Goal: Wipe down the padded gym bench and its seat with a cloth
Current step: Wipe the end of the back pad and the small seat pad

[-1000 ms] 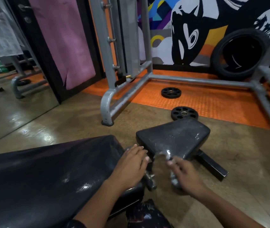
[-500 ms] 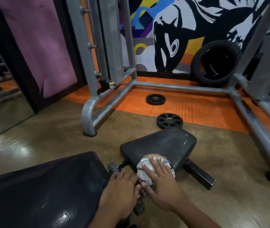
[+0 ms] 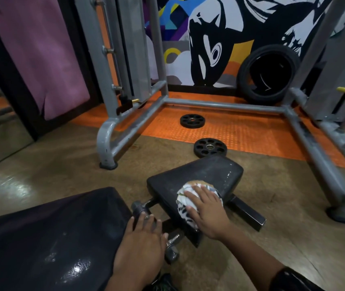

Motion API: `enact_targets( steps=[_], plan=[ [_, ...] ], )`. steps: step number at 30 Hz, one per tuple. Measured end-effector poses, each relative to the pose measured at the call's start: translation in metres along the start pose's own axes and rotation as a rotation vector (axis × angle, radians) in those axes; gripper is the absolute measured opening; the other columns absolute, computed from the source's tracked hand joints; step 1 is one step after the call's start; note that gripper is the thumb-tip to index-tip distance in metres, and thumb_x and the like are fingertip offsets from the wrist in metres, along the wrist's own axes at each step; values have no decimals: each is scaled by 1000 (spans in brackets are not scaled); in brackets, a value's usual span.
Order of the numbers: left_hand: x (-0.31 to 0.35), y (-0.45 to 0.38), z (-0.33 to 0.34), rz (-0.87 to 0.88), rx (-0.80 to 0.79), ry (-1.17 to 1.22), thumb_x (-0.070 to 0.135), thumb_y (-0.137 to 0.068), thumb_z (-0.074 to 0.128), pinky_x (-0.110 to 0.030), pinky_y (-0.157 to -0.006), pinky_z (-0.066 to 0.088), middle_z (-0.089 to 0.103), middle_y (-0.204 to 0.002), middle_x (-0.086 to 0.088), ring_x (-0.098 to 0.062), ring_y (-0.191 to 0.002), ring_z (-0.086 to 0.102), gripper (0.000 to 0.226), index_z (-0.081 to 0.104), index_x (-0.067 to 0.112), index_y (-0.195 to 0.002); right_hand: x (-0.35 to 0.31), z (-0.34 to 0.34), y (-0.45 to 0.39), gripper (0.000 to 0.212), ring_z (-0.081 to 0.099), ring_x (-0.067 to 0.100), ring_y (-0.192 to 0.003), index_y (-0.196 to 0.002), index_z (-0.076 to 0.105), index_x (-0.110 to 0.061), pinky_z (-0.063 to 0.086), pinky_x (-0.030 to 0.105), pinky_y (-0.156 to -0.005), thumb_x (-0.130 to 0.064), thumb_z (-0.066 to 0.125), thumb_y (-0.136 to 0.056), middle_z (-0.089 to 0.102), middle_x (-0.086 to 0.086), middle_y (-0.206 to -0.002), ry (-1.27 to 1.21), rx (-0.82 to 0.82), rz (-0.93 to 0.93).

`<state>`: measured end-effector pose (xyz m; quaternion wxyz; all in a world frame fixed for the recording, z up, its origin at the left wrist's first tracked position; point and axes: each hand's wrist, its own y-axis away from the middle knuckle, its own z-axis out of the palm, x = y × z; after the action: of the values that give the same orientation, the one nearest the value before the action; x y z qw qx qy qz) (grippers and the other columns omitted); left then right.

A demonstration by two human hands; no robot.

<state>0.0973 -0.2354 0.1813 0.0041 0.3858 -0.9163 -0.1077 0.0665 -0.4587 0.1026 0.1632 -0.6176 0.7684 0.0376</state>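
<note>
Fingers [image 3: 190,194] flat on one cloth [image 3: 185,203], one seat [image 3: 209,173], two plates [image 3: 210,147]

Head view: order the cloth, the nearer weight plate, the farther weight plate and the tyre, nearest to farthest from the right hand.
1. Cloth, under the right hand.
2. Nearer weight plate, just beyond the seat.
3. Farther weight plate, on the orange mat.
4. Tyre, against the mural wall.

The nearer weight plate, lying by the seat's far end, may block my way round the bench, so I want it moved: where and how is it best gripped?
The weight plate lies flat on the floor, so there is little rim to pinch. Probably best to come from above and hook fingers into two of the round holes ringing its hub, or tip up its near edge, the side towards the seat, then grasp the rim.
</note>
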Motion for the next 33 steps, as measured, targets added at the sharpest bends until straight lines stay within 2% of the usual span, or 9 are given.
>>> enact_targets(
  steps=[5, 8, 11, 16, 20, 23, 27, 30, 33],
  plan=[
    [5, -2, 7, -21, 0, 10, 46, -96, -1, -44, -117, 6, 14, -159, -2, -23, -146, 5, 63, 16, 18, -150, -20, 7, 9, 55, -3, 21, -148, -148, 15, -43, 2, 41, -117, -54, 12, -94, 8, -5, -160, 53, -33, -1],
    [7, 0, 9, -25, 42, -1, 48, -82, -17, -42, -117, 6, 15, -158, -2, -23, -146, 7, 81, 16, 18, -150, -10, 1, 49, 49, -15, 10, -145, -147, 11, -47, -10, 30, -115, -52, 19, -99, -1, -16, -158, 21, -62, -140],
    [10, -1, 10, -48, 67, -18, 43, -70, -25, -41, -117, 6, 17, -158, -3, -24, -146, 9, 94, 17, 16, -150, 13, -11, 48, 48, -20, 2, -141, -146, 11, -48, -15, 23, -112, -52, 17, -99, -4, -23, -155, -15, -91, -80],
    [12, -3, -1, -57, 69, -22, 37, -100, 12, -42, -118, 8, 19, -157, -7, -26, -145, 12, 55, 18, 13, -150, 13, -11, -8, 55, -1, 21, -147, -148, 20, -41, 4, 43, -116, -53, 10, -94, 12, -5, -160, 0, -63, 132],
    [11, -2, -3, -69, 75, -21, 37, -101, 13, -42, -118, 7, 21, -157, -6, -26, -145, 13, 54, 18, 14, -149, -7, -9, 7, 57, -2, 23, -147, -148, 17, -41, 2, 42, -116, -54, 9, -93, 11, -5, -160, 58, -74, -58],
    [10, 0, 1, -69, 70, -20, 37, -101, 14, -42, -117, 7, 22, -156, -6, -25, -144, 14, 54, 19, 13, -149, 2, -13, 38, 49, -9, 11, -146, -148, 16, -44, -6, 30, -114, -51, 16, -99, 6, -15, -158, 1, -98, -182],
    [8, 1, 6, -65, 79, -31, 37, -101, 13, -42, -118, 8, 22, -156, -7, -25, -144, 14, 54, 18, 12, -149, 28, -17, 19, 60, -3, 16, -147, -149, 16, -40, 1, 34, -116, -60, 9, -92, 9, -8, -160, 13, -108, -3],
    [8, -2, 4, -71, 80, -23, 37, -101, 13, -41, -118, 7, 22, -156, -6, -24, -145, 14, 54, 19, 12, -149, 17, -14, -19, 55, -2, 25, -147, -150, 14, -35, 1, 45, -117, -49, 16, -97, 7, -1, -161, 44, -135, 179],
    [7, -4, -1, -74, 96, -11, 37, -101, 14, -41, -118, 8, 24, -155, -6, -24, -144, 15, 54, 21, 12, -148, -6, -12, -21, 52, -3, 28, -147, -151, 12, -34, 1, 46, -116, -45, 19, -100, 6, 0, -161, 70, -120, 109]
  ],
)
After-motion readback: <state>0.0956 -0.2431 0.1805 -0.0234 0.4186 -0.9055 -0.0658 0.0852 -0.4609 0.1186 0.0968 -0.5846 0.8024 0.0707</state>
